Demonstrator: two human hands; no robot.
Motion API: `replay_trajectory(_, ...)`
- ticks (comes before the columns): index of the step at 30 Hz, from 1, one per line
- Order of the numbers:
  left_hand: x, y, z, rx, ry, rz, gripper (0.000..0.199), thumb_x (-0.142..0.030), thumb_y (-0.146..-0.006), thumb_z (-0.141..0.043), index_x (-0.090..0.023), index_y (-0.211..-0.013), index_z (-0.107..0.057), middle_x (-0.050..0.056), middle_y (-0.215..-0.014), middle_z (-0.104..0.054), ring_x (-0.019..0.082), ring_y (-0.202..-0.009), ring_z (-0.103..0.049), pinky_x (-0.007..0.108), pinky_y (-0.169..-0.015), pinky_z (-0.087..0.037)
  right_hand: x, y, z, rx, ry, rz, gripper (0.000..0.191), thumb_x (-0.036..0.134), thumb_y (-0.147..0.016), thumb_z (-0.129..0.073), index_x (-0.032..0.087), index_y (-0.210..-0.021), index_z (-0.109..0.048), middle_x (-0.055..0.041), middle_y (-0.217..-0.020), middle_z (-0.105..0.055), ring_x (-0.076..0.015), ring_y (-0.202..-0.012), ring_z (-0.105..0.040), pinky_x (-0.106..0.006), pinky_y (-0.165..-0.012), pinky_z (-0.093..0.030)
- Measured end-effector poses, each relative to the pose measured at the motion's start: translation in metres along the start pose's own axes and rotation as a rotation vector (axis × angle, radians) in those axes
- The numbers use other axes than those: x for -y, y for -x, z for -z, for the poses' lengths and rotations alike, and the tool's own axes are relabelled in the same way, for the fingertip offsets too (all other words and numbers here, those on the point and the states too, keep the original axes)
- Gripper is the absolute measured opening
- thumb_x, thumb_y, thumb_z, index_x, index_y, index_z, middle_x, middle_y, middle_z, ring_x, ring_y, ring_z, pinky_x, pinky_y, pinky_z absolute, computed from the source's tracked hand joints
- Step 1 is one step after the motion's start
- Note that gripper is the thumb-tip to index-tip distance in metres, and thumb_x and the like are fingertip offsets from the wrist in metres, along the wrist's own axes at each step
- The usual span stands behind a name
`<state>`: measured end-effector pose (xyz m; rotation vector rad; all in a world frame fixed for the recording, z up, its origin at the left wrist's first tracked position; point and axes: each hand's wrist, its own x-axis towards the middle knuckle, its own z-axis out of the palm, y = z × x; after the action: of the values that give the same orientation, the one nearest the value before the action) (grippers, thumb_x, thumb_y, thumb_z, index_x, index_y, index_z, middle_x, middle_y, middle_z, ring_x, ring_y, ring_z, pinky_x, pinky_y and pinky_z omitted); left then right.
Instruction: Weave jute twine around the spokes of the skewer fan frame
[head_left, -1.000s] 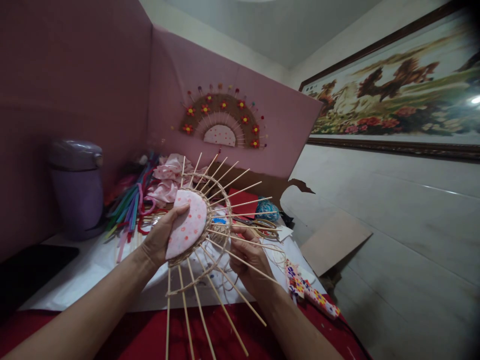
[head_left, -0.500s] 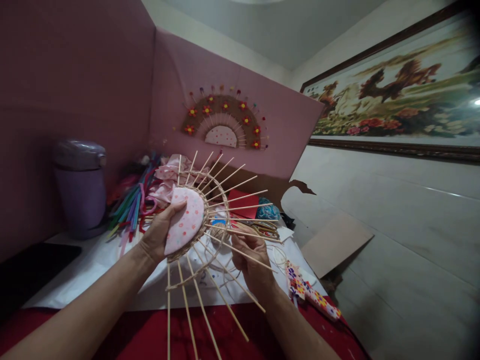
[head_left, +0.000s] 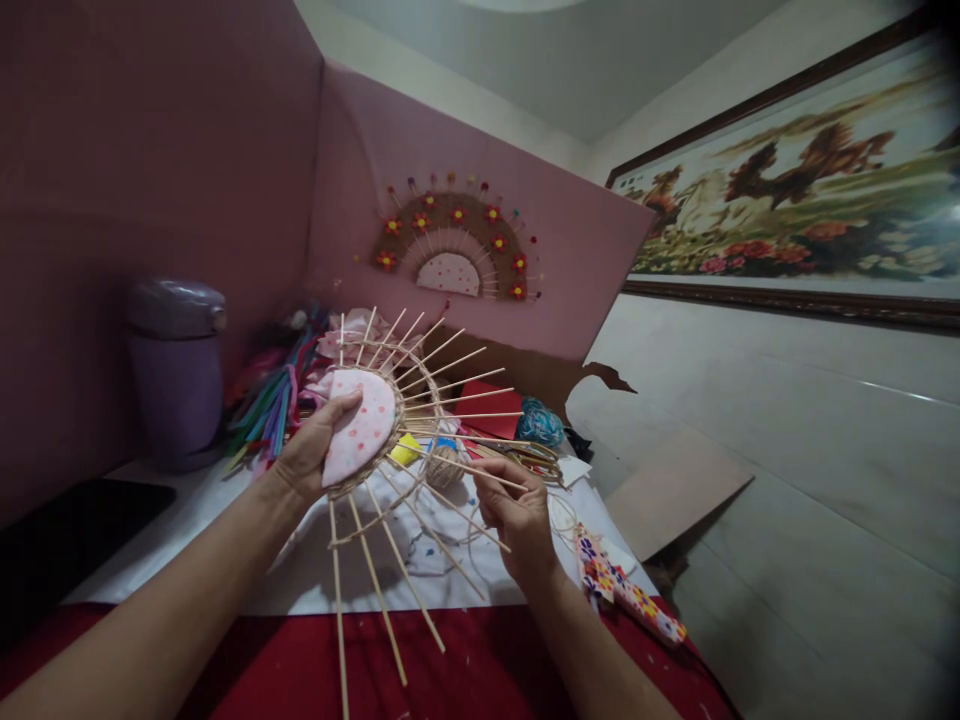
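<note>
A half-round woven fan frame with thin wooden sticks spreads out in front of me. Its flat pink spotted fabric half-disc (head_left: pixel 361 428) is gripped by my left hand (head_left: pixel 307 455), thumb on the front face. Rows of braided twine (head_left: pixel 436 385) circle the sticks outside the fabric. On the right, among the lower stick ends, my right hand (head_left: pixel 517 510) is closed in a pinch. A thin strand of twine loops below its fingers, and one stick crosses in front of them. Behind the sticks rests a ball of twine (head_left: pixel 446 468).
Coloured pipe cleaners (head_left: pixel 274 415) and a purple tumbler (head_left: pixel 178 385) stand left. Blue yarn (head_left: pixel 540 422), scissors (head_left: pixel 551 462) and red paper (head_left: pixel 487 408) lie behind. A flowered glue gun (head_left: pixel 634 600) lies right. A decorated half-round piece (head_left: pixel 450 215) hangs on the pink board.
The fan frame has shifted slightly left and tilted, its lower sticks rising. My right hand has moved a little right, away from the woven rows. The yellow piece behind now shows.
</note>
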<state>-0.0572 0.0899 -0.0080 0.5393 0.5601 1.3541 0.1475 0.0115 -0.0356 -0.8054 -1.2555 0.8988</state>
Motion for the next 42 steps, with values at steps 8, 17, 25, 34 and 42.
replay_trajectory(8,-0.003,-0.003,0.003,-0.021,-0.04,-0.007,0.02,-0.011,-0.078,-0.051,-0.004,-0.093,-0.061,0.011,-0.063,-0.07,0.019,-0.051,-0.066,0.028,-0.05,-0.056,0.001,-0.005,0.003,0.017,-0.179,-0.015,0.012,0.026,-0.072,-0.063,0.014,-0.069,-0.061,0.0084,-0.045,-0.029,-0.0038,-0.04,-0.017,-0.021,-0.039,-0.01)
replay_trajectory(17,-0.009,0.003,0.0,-0.005,-0.064,-0.006,0.023,-0.012,-0.08,-0.047,-0.003,-0.097,-0.059,0.012,-0.059,-0.069,0.02,-0.045,-0.064,0.028,-0.046,-0.055,0.005,-0.007,0.011,0.072,-0.253,-0.045,0.013,0.028,-0.074,-0.061,0.015,-0.071,-0.062,0.0088,-0.045,-0.026,-0.004,-0.039,-0.015,-0.02,-0.04,-0.01)
replay_trajectory(25,-0.009,-0.003,0.004,-0.057,-0.035,-0.019,0.025,-0.011,-0.078,-0.05,-0.004,-0.101,-0.06,0.012,-0.062,-0.07,0.02,-0.048,-0.066,0.027,-0.047,-0.056,0.014,-0.011,0.026,0.028,0.14,0.116,0.019,0.033,-0.073,-0.063,0.016,-0.065,-0.067,0.0051,-0.044,-0.035,-0.0066,-0.042,-0.025,-0.022,-0.042,-0.018)
replay_trajectory(34,-0.009,-0.006,0.006,-0.075,0.005,-0.04,0.026,-0.012,-0.082,-0.047,-0.002,-0.103,-0.058,0.012,-0.061,-0.07,0.02,-0.049,-0.066,0.029,-0.05,-0.056,0.019,0.002,0.019,0.085,0.525,0.328,0.009,0.023,-0.074,-0.061,0.02,-0.07,-0.069,-0.0015,-0.057,-0.057,-0.0122,-0.05,-0.043,-0.026,-0.049,-0.033)
replay_trajectory(42,-0.007,-0.005,0.002,-0.076,0.12,-0.016,0.029,-0.011,-0.082,-0.047,-0.003,-0.108,-0.056,0.012,-0.063,-0.071,0.02,-0.055,-0.067,0.029,-0.055,-0.057,0.009,-0.002,0.01,0.154,0.259,0.064,0.01,0.027,-0.07,-0.066,0.019,-0.075,-0.069,-0.0018,-0.064,-0.06,-0.0127,-0.056,-0.049,-0.024,-0.051,-0.037)
